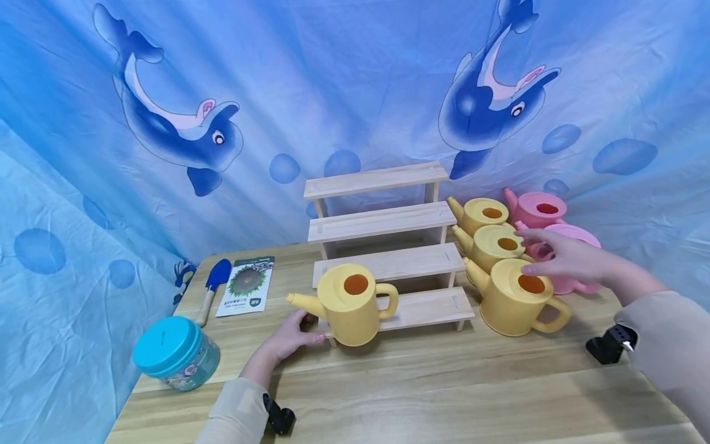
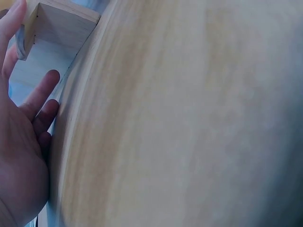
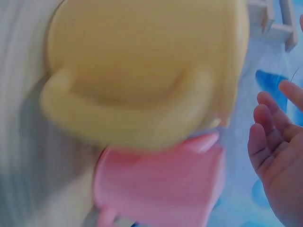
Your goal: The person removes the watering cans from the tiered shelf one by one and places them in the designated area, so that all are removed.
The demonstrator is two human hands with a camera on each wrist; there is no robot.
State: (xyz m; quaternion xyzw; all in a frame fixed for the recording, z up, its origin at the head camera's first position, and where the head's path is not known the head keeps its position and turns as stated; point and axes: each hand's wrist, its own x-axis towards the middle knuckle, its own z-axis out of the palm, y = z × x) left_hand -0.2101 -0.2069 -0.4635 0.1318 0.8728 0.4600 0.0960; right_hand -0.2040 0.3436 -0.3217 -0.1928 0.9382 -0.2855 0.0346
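Observation:
A yellow watering can (image 1: 346, 305) stands on the lowest step of a tiered wooden stand (image 1: 383, 265), its spout to the left. My left hand (image 1: 288, 338) holds the left end of that step, thumb in front and fingers behind. In the left wrist view, the hand (image 2: 23, 156) lies beside the tabletop with its lower fingers loosely bent. My right hand (image 1: 571, 259) hovers over the front yellow watering can (image 1: 507, 302) of a group at the right. In the right wrist view, its fingers (image 3: 265, 146) are apart from the can, holding nothing.
Two more yellow watering cans (image 1: 488, 243) stand behind the front one, beside pink watering cans (image 1: 535, 208). At the left are a turquoise-lidded tub (image 1: 177, 351), a blue trowel (image 1: 218, 274) and a seed packet (image 1: 246, 287). A dolphin-printed curtain (image 1: 355, 80) hangs behind the table.

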